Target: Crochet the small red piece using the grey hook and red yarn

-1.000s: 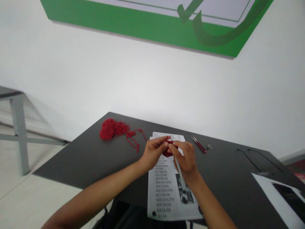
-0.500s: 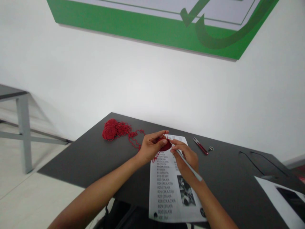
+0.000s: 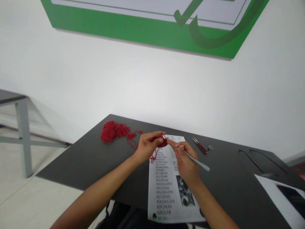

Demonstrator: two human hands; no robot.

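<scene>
My left hand pinches a small red crochet piece between thumb and fingers, with a strand of yarn passing over the raised index finger. In my right hand is a crochet hook with a grey handle; its thin shaft points left and its tip meets the edge of the red piece. Loose red yarn hangs below the left hand. More yarn trails back to a red yarn ball at the table's far left. Under both hands lies a printed pattern sheet.
Small red-handled thread snips with a ring lie right of the sheet on the dark table. Farther right are eyeglasses and a white sheet under a black, phone-like object. A white wall stands behind.
My right hand has turned, so the hook lies flatter and its handle end points farther right. The whole view has shifted slightly. My left hand keeps its pinch on the red piece.
</scene>
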